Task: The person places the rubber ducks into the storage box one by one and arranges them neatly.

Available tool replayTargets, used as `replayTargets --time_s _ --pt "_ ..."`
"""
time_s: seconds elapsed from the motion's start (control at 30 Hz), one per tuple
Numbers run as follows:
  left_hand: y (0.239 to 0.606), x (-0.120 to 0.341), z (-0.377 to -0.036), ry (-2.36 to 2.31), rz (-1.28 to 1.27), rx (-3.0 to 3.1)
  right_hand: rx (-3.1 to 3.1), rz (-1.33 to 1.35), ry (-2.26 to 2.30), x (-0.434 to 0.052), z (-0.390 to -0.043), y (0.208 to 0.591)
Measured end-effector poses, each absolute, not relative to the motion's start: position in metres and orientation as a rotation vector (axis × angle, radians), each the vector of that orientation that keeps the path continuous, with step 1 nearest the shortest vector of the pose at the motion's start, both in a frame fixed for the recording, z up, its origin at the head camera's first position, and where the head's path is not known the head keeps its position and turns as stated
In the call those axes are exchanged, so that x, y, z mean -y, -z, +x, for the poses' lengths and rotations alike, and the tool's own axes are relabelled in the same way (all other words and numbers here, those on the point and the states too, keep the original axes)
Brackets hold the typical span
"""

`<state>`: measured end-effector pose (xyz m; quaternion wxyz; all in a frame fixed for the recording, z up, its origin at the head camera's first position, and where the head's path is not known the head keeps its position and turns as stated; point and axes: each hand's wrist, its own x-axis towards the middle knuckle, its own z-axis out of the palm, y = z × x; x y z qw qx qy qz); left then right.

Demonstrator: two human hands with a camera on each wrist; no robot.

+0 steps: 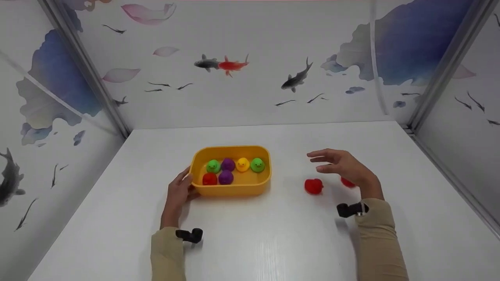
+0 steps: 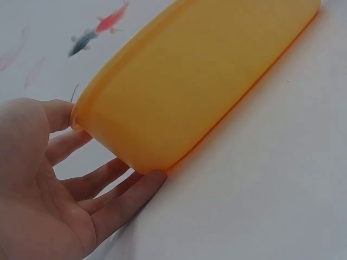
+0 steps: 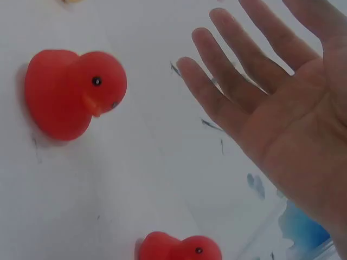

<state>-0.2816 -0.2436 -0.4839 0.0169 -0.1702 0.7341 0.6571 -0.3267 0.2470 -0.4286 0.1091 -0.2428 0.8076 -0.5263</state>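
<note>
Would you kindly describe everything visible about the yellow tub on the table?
The yellow tub is a shallow, rounded-corner rectangular container, seemingly smooth plastic, with a thin rim. It stands upright on the white table, left of centre. Inside sit six small rubber ducks: two green, two purple, one yellow, one red. The left hand touches its left end with straight fingers against the wall.
</note>
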Motion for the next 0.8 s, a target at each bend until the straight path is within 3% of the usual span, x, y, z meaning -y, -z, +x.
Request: replayTargets --time_s 0.8 --pt "0.482 0.242 -0.281 -2.029 -0.538 -2.279 -2.432 -0.531 1.114 -0.255 -0.326 0.460"
